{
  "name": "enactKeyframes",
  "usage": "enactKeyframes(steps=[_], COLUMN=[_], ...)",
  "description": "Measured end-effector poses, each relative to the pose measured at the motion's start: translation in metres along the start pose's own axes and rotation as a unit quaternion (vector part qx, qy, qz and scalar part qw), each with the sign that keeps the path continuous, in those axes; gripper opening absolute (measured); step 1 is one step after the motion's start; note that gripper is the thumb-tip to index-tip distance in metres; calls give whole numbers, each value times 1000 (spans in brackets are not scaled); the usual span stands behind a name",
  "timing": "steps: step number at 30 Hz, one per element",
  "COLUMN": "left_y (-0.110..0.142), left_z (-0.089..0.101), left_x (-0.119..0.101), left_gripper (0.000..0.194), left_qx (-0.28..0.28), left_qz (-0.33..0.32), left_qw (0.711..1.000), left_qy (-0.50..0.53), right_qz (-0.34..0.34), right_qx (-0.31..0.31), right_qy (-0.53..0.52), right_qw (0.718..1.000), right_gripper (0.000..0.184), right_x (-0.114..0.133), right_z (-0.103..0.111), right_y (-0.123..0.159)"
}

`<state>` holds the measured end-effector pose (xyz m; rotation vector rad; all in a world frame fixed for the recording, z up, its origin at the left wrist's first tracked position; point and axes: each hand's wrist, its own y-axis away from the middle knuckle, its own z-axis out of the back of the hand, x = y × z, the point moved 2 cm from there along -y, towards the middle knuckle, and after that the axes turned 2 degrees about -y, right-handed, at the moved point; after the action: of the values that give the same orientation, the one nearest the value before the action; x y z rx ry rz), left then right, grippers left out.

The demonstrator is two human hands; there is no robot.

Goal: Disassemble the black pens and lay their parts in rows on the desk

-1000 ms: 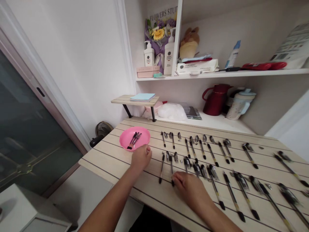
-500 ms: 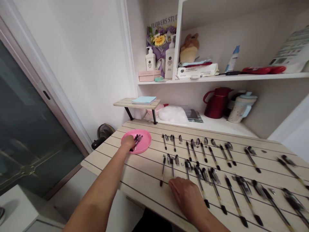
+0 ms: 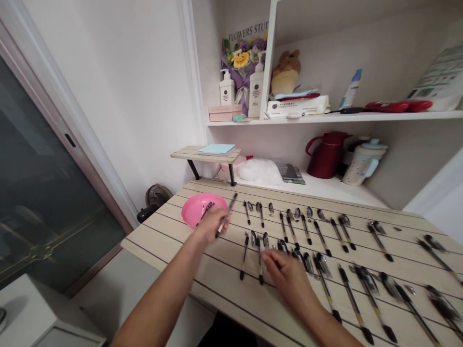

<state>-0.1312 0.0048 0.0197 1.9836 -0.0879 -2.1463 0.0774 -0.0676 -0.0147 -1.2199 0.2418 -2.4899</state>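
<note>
My left hand (image 3: 213, 224) is closed round a pen (image 3: 231, 205) with a dark end, held slanted at the right edge of the pink plate (image 3: 188, 205). A few more pens (image 3: 205, 212) lie in that plate, partly covered by the hand. Over the front row of disassembled pens, my right hand (image 3: 289, 274) has its fingers curled and pinched together. What they hold, if anything, is hidden. Just left of its fingertips lies a pen body (image 3: 259, 260), with another pen body (image 3: 245, 258) beside it. Short dark clear caps (image 3: 265, 239) lie close to the bodies.
Two rows of pen parts (image 3: 321, 238) spread to the right over the striped wooden table (image 3: 166, 231). A small raised shelf (image 3: 184, 153) with blue paper stands at the back left. Behind are a red jug (image 3: 327, 154), a pale bottle (image 3: 365, 161) and a white plastic bag (image 3: 258, 171).
My left hand has risen from the pink plate and moved right, now with a pen in it. My right hand has shifted slightly up, its fingers curling into a pinch.
</note>
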Motion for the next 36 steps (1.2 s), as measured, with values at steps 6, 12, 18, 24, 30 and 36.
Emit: enactKeyframes(steps=[6, 12, 18, 24, 30, 36], left_y=[35, 17, 9, 9, 9, 10], left_z=[-74, -85, -79, -78, -76, -77], left_x=[35, 31, 42, 44, 40, 43], left_gripper=[27, 23, 23, 29, 26, 26], left_qx=[211, 209, 249, 285, 293, 289], left_qz=[-34, -109, -99, -60, -44, -65], left_qw=[972, 972, 963, 957, 955, 955], left_qy=[97, 16, -25, -4, 0, 2], right_qz=[-166, -160, -177, -183, -166, -161], right_qx=[-70, -136, -155, -159, -186, -163], right_qy=[-247, -338, -389, -425, -401, -412], right_qw=[952, 917, 891, 872, 881, 882], right_gripper=[34, 35, 33, 36, 43, 41], right_x=[-8, -15, -26, -25, -27, -29], right_z=[19, 8, -2, -2, 5, 7], right_y=[-46, -61, -58, -57, -57, -59])
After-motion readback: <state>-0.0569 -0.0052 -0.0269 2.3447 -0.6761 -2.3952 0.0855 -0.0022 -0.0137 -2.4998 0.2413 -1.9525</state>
